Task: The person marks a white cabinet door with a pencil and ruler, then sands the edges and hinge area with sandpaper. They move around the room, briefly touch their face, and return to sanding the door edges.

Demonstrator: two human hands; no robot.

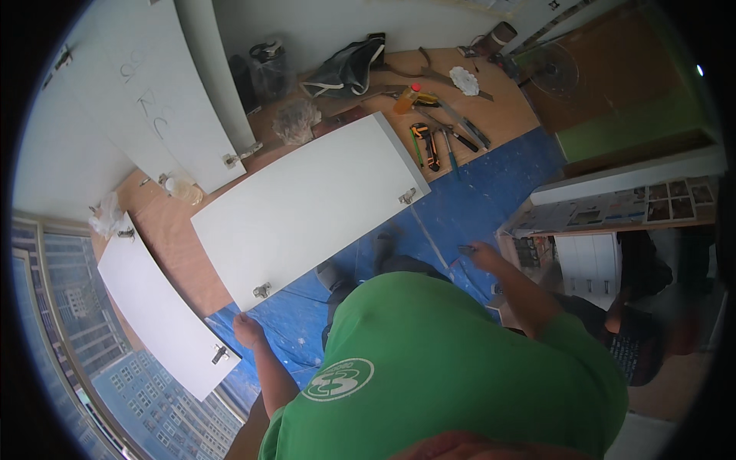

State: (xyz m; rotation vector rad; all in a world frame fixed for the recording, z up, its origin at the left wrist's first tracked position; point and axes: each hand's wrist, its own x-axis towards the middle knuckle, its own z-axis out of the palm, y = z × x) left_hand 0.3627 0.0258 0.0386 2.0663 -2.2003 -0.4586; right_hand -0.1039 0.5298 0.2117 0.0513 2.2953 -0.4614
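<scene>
- The white cabinet door (307, 203) lies flat in the middle of the frame, its long axis running from lower left to upper right, over brown floor covering and a blue floor sheet (498, 184).
- The left hand (247, 330) sits at the door's lower left corner, just below the metal hinge (262, 290) there. It touches or nearly touches the edge, with the fingers curled, apparently around that corner; whether they clamp it I cannot tell for certain.
- From this hand the door stretches away up and to the right, so the whole panel lies beyond the fingers, toward the frame's centre and top.
- The right hand (479, 253) is at centre right, well apart from the door, past its lower right edge. It pinches a small dark object that is too small to identify.
- The left hand is clearly the nearer one to the door; a second hinge (407, 196) lies at the far upper right end, closer to the right hand.
- Another white panel (165, 318) lies at lower left, just beside the left hand, and hand tools (441, 138) are scattered at upper centre.
</scene>
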